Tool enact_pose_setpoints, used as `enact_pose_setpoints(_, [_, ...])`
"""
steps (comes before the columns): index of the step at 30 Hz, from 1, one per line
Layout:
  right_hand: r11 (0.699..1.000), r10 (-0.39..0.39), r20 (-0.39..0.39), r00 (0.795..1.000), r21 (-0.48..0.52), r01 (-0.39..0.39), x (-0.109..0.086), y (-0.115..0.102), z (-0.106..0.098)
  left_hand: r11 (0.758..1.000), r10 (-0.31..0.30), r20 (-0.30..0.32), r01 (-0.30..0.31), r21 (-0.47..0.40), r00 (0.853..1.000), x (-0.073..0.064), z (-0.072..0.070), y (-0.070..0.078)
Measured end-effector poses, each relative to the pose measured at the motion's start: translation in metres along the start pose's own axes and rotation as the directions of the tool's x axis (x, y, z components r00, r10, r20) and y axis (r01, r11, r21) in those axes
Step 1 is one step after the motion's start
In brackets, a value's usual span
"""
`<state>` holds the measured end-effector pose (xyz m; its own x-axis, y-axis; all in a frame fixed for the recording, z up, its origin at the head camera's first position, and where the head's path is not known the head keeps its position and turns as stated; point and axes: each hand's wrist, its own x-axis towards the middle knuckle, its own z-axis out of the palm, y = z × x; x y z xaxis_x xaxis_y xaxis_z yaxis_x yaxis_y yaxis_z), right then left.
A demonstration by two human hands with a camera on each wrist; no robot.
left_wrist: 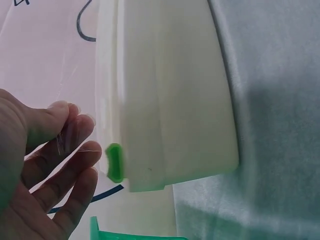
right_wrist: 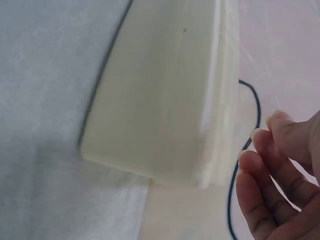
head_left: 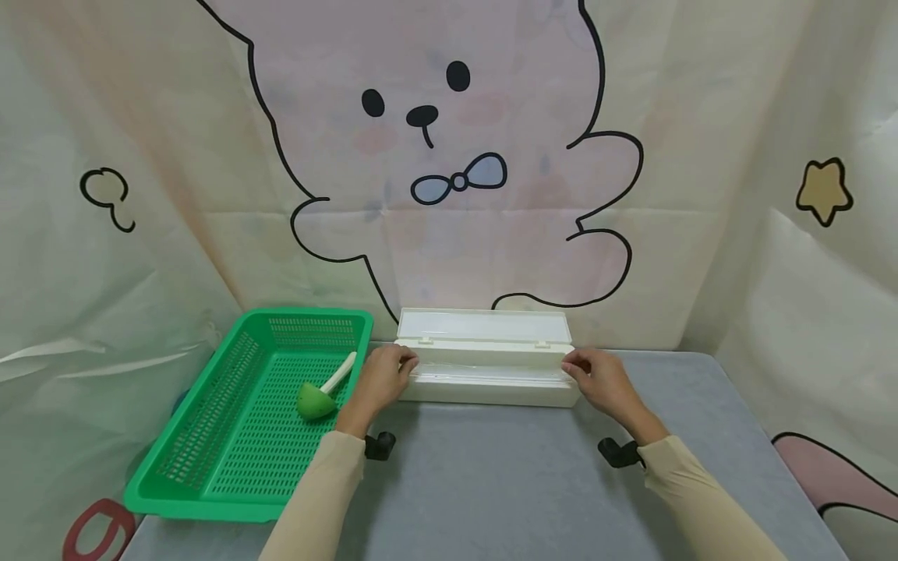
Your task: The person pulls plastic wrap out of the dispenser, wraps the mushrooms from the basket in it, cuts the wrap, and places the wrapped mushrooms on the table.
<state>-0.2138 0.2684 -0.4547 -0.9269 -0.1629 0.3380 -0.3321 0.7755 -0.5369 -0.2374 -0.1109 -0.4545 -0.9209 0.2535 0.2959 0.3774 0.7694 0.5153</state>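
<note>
A long white cling film dispenser (head_left: 491, 393) sits at the far side of the table with its lid (head_left: 484, 323) raised. Clear cling film (head_left: 491, 374) stretches across its opening, barely visible. At the dispenser's left end, my left hand (head_left: 382, 382) pinches the film between thumb and fingers; a creased bit of film (left_wrist: 61, 143) shows there in the left wrist view. My right hand (head_left: 606, 382) is at the other end, thumb and index finger pinching the film's other side, where only faint lines of it show. A green slider (left_wrist: 115, 163) sits on the dispenser's edge.
Left of the dispenser stands a green plastic basket (head_left: 249, 510) with a green ladle (head_left: 316, 401) with a white handle inside. Grey cloth covers the table (head_left: 505, 483). A printed curtain (head_left: 449, 257) hangs right behind the dispenser.
</note>
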Motion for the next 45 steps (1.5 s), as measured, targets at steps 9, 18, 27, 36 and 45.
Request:
enact_pose_setpoints(9, [0.995, -0.089, -0.044, 0.995, -0.045, 0.087, 0.003, -0.015, -0.012, 0.998, 0.004, -0.045, -0.007, -0.062, 0.999, 0.0, -0.012, 0.008])
enact_pose_setpoints(18, [0.995, -0.103, -0.087, 0.991, -0.024, 0.102, 0.006, -0.02, -0.018, 0.998, 0.0, -0.052, -0.003, -0.067, 0.999, 0.002, -0.019, 0.015])
enact_pose_setpoints(27, [0.991, -0.135, -0.14, 0.981, -0.016, 0.134, 0.013, -0.024, -0.023, 0.994, -0.025, -0.061, 0.018, -0.11, 0.998, 0.005, -0.029, 0.02])
enact_pose_setpoints(36, [0.988, -0.151, -0.172, 0.973, -0.016, 0.151, 0.019, -0.032, -0.032, 0.994, -0.01, -0.088, 0.0, -0.107, 0.996, 0.009, -0.039, 0.024])
enact_pose_setpoints(45, [0.991, -0.136, -0.167, 0.977, -0.013, 0.135, 0.02, -0.033, -0.035, 0.992, -0.02, -0.094, 0.009, -0.122, 0.995, 0.008, -0.043, 0.026])
